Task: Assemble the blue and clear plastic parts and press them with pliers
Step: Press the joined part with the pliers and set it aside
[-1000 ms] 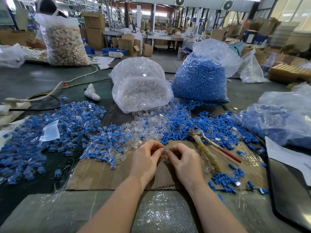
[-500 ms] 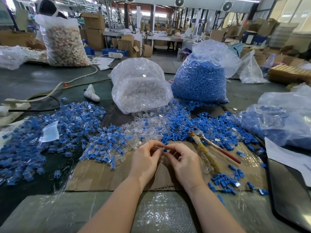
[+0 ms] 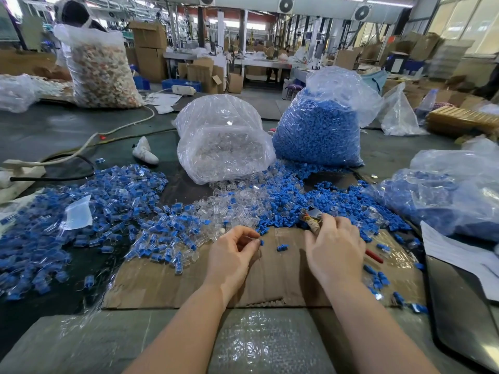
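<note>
Meanwhile, on a creased cardboard sheet [image 3: 270,282] laid over the worktop, the left hand [image 3: 232,255] pinches a small blue-and-clear part [image 3: 259,242], while the right hand [image 3: 334,247] curls over the wrapped pliers [image 3: 310,218] at the sheet's far edge. One blue part [image 3: 282,247] lies on bare cardboard between the hands; glossy loose parts [image 3: 270,201] crowd beyond.
</note>
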Tool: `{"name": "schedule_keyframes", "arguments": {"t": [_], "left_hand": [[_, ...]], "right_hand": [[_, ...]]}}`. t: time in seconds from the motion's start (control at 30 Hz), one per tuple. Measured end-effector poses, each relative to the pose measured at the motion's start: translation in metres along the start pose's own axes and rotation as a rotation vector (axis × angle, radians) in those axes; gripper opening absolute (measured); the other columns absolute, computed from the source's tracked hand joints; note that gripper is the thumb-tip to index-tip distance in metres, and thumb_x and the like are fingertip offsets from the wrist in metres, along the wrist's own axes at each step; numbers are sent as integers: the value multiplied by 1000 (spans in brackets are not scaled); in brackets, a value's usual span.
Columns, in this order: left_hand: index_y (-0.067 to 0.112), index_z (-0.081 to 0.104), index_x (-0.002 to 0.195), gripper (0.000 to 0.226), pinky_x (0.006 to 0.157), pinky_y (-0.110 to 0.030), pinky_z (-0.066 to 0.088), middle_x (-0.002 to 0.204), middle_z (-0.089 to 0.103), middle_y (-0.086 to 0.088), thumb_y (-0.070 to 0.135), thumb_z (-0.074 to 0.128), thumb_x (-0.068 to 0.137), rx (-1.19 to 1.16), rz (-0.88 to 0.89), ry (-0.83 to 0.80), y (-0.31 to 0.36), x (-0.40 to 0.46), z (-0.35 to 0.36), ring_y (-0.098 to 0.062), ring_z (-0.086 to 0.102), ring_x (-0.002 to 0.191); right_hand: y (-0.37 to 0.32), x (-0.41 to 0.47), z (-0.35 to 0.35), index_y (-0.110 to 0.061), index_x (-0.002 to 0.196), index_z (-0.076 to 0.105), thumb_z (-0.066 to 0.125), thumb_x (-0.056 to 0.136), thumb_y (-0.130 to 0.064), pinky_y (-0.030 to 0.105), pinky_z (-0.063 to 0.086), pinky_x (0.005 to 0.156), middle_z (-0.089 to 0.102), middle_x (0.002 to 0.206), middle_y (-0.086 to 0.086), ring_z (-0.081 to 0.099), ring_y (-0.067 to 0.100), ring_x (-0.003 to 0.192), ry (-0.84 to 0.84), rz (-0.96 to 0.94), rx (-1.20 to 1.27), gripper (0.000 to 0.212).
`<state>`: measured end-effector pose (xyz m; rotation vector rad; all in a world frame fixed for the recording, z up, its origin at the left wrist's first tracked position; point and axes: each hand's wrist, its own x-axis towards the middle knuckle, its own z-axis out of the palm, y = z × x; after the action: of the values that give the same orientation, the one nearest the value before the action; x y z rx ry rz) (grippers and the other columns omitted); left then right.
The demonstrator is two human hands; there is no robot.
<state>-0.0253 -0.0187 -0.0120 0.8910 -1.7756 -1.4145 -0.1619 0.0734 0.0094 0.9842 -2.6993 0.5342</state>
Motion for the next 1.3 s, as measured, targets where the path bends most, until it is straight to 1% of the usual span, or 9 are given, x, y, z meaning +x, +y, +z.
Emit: {"name": "schedule_keyframes", "arguments": {"t": [0.13, 0.33, 0.53, 0.63, 0.7, 0.77, 0.93, 1.13, 1.3], "left_hand": [[19, 64, 87, 13, 76, -26, 55, 83, 66, -1, 7, 62, 86, 61, 21, 11, 1, 0, 0, -14, 63, 81], [19, 64, 86, 14, 67, -15, 51, 82, 66, 1, 5, 62, 86, 51, 17, 18, 1, 1, -1, -3, 62, 73], [9, 66, 91, 10, 81, -38, 55, 88, 67, -12, 1, 62, 86, -81, -34, 33, 0, 5, 0, -28, 64, 88], [8, 65, 90, 11, 63, -22, 55, 82, 66, -10, -1, 60, 87, -132, -62, 43, 1, 7, -3, -13, 65, 69], [8, 64, 88, 12, 52, -16, 51, 75, 64, -7, -2, 59, 87, -224, -121, 66, 3, 11, -3, -6, 60, 56], [11, 64, 86, 12, 48, -17, 49, 74, 65, -7, 0, 60, 87, -289, -178, 89, 5, 15, -3, -9, 58, 56], [8, 65, 88, 7, 41, -20, 46, 69, 64, -6, 3, 62, 86, -372, -229, 124, 5, 24, -7, -8, 57, 50], [13, 67, 81, 12, 56, -27, 52, 69, 65, -6, 2, 63, 85, -373, -263, 150, 6, 31, -12, -11, 60, 57], [11, 66, 81, 11, 55, -25, 53, 68, 64, -8, 1, 63, 85, -338, -253, 193, 10, 29, -13, -11, 59, 55]], "right_hand": [[15, 13, -7, -13, 141, 29, 32, 92, -59, 52, 21, 110, 41, 142, 13, 35, 31, 132, -276, 176, -238, 67], [14, 18, -14, -13, 124, 46, 50, 88, -49, 47, 34, 98, 43, 133, 12, 38, 30, 124, -331, 174, -208, 51], [5, 12, -24, -14, 108, 47, 53, 88, -46, 47, 36, 95, 46, 125, 10, 39, 28, 120, -270, 101, -175, 38], [-3, 8, -30, -16, 85, 40, 49, 90, -43, 37, 45, 81, 51, 102, 5, 48, 24, 99, -268, -2, -55, 29], [-10, 4, -34, -19, 74, 36, 46, 90, -39, 29, 39, 60, 50, 82, 1, 48, 17, 75, -376, -64, 67, 28], [-18, 0, -37, -16, 74, 42, 47, 89, -34, 27, 31, 53, 48, 70, -1, 44, 15, 61, -519, -56, 261, 24], [-30, -10, -44, -12, 76, 56, 51, 87, -25, 34, 36, 62, 55, 71, 7, 48, 21, 64, -742, 2, 619, 17], [-30, -11, -51, -11, 78, 55, 52, 85, -20, 30, 44, 62, 63, 77, 8, 59, 21, 67, -863, 33, 681, 12], [-25, -11, -54, -6, 96, 53, 55, 70, -12, 48, 48, 83, 62, 86, 12, 58, 25, 79, -919, 17, 639, 27]]}}
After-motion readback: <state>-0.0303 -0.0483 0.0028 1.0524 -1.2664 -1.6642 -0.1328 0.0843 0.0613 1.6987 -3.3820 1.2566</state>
